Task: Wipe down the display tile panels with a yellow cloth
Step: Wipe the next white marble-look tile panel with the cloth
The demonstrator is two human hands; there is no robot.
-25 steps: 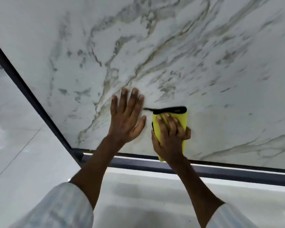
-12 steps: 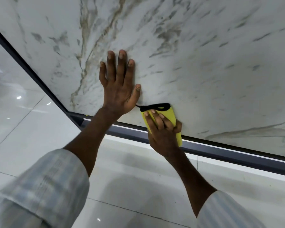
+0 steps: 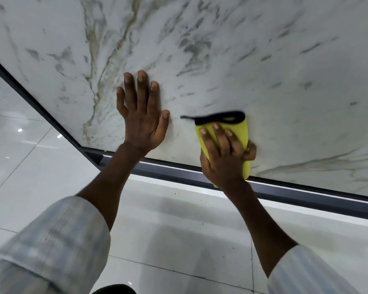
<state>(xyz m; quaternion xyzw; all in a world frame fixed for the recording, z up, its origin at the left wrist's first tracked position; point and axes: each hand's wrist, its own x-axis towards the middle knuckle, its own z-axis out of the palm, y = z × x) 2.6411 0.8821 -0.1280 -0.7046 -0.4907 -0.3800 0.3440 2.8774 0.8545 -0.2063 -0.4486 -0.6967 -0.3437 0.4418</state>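
A large white marble-look tile panel [image 3: 263,60] with grey and brown veins fills the upper view, set in a dark frame [image 3: 285,194]. My left hand [image 3: 142,119] lies flat on the panel near its lower left corner, fingers straight and spread. To its right, my right hand [image 3: 223,158] presses a folded yellow cloth [image 3: 240,130] with a black edge strip against the panel just above the lower frame. The fingers lie over the cloth and the thumb curls round its right edge. Part of the cloth is hidden under that hand.
Glossy white floor tiles [image 3: 168,240] lie below the panel. The dark frame's left edge [image 3: 30,98] runs diagonally up to the left, with more shiny floor beyond it. Striped shirt sleeves cover both forearms at the bottom.
My right hand slid the cloth down toward the lower frame, then to the right, widening the gap from my left hand. The left hand stayed flat on the panel.
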